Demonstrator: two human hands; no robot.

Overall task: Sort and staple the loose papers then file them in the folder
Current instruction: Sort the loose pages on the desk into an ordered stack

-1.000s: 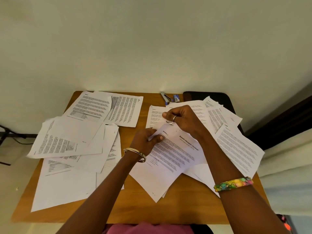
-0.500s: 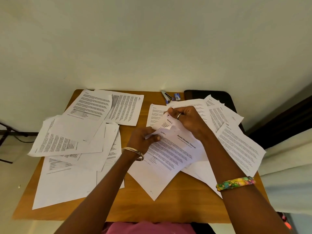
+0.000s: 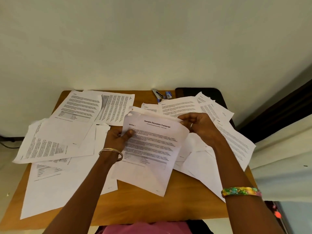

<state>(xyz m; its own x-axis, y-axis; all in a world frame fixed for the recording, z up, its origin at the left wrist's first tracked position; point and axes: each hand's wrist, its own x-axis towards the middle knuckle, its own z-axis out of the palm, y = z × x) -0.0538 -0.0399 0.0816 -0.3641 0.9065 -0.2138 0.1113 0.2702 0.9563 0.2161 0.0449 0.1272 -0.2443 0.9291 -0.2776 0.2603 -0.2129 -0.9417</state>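
I hold a small stack of printed sheets [image 3: 152,149] above the middle of the wooden table [image 3: 177,206]; its top page is headed "Sample Education Transcript". My left hand [image 3: 118,139] grips the stack's left edge, thumb on the text. My right hand [image 3: 200,127] pinches the top right corner. Loose printed papers [image 3: 55,137] lie spread over the left half, and more loose sheets [image 3: 236,141] lie at the right. A blue and silver stapler [image 3: 158,95] lies at the table's far edge. A dark folder [image 3: 214,95] lies at the far right corner, partly under papers.
A small blue staple box [image 3: 168,94] sits beside the stapler. A plain wall stands right behind the table. A white cloth-covered surface [image 3: 283,149] borders the table's right side. Bare wood shows along the near edge.
The stack has turned from a slant to nearly square and risen toward me. My right hand has shifted from the bent upper left corner to the top right corner; my left hand keeps its hold.
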